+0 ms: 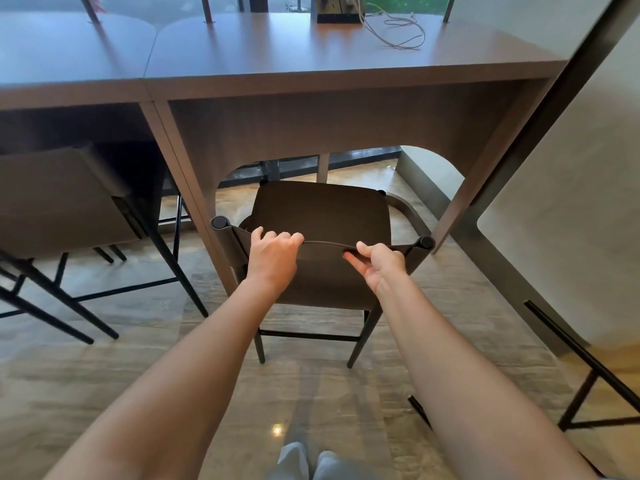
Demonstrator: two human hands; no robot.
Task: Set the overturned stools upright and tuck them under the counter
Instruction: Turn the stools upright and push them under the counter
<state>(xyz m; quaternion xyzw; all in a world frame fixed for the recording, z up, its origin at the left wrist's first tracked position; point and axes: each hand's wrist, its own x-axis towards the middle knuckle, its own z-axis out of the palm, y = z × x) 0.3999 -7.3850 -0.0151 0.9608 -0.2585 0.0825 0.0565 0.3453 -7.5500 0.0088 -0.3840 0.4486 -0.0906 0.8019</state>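
A dark brown stool (322,216) with a low backrest stands upright on its black legs, its seat partly under the brown counter (311,77). My left hand (273,252) grips the top edge of the backrest, fingers curled over it. My right hand (379,266) pinches the same edge further right, thumb on top and fingers behind. The stool's front legs are hidden beneath the seat.
A second upright stool (65,199) stands at the left under the neighbouring counter section. A counter leg panel (194,188) runs close to the stool's left side. A white panel (568,216) and black frame legs (588,379) stand at the right. A cable (398,32) lies on the counter.
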